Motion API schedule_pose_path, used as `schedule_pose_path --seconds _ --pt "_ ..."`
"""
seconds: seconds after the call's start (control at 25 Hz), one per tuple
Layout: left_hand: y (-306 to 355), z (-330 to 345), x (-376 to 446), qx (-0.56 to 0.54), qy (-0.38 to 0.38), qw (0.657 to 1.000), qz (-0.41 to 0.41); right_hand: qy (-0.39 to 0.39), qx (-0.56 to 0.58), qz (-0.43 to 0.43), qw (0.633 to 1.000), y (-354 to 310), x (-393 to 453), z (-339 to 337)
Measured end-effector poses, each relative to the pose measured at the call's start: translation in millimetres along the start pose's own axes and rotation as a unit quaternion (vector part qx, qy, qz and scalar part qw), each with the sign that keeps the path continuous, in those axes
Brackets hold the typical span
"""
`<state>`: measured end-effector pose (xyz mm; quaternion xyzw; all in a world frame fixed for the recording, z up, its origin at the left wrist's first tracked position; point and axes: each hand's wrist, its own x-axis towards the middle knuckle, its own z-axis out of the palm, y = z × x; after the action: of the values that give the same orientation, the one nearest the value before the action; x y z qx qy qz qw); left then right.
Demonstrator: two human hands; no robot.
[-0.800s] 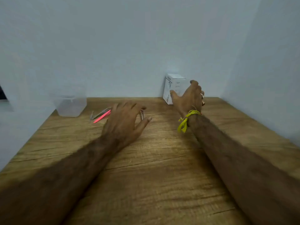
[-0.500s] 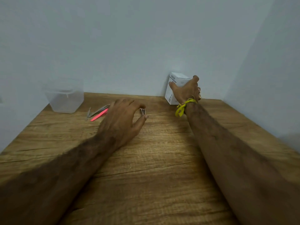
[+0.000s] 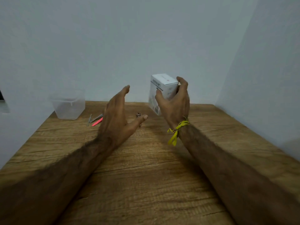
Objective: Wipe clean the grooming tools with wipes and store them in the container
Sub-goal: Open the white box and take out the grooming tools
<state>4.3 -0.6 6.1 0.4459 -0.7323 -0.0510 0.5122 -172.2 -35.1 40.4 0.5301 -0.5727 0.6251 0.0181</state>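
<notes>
My right hand [image 3: 176, 104] grips a small white box [image 3: 162, 88], lifted off the wooden table [image 3: 146, 176] and tilted, with thumb on its front and fingers round its right side. A little to its left, my left hand [image 3: 118, 116] is raised above the table, fingers straight, thumb spread, holding nothing. On the table at the back left lie a pink tool [image 3: 97, 122] and grey metal tweezers [image 3: 95, 118]. A small dark metal tool [image 3: 138, 114] lies just behind my left thumb. A clear plastic container [image 3: 68, 106] stands at the far left.
Pale walls close in the table at the back and on the right. A yellow band [image 3: 177, 130] is tied on my right wrist. A dark edge [image 3: 1, 95] shows at the far left of the view.
My right hand has closed round the white box and lifted it off the table toward me. My left hand has risen from the tabletop and turned its palm toward the box.
</notes>
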Motion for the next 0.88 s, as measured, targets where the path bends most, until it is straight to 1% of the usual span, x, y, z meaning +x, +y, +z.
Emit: schedule_pose_path --seconds 0.08,0.16,0.28,0.36,0.52,0.6,0.76,0.88 --pt "7 -2 -1 -0.042 -0.02 0.998 -0.048 -0.023 0.048 -0.011 0.998 -15 -19 -7" --pt "12 -4 -1 -0.078 -0.021 0.994 -0.075 -0.045 0.099 -0.018 0.994 -30 -32 -13" --pt "16 -12 4 -0.089 0.03 0.994 -0.056 -0.106 0.142 -0.037 0.983 -48 -41 -18" --pt "15 -16 7 -0.091 0.048 0.994 -0.047 -0.15 0.142 -0.048 0.977 -53 -41 -16" --pt "5 -11 0 -0.081 -0.001 0.995 -0.064 -0.207 0.103 -0.045 0.972 -53 -29 -19" --pt "6 -7 -5 -0.063 -0.01 0.996 -0.067 -0.239 0.083 -0.044 0.966 -51 -21 -24" --pt "5 -6 -5 -0.021 -0.026 0.998 -0.049 -0.274 0.069 -0.03 0.959 -50 -12 -34" --pt "-2 -11 -3 0.008 -0.05 0.998 -0.038 -0.303 0.041 -0.045 0.951 -51 -12 -37"
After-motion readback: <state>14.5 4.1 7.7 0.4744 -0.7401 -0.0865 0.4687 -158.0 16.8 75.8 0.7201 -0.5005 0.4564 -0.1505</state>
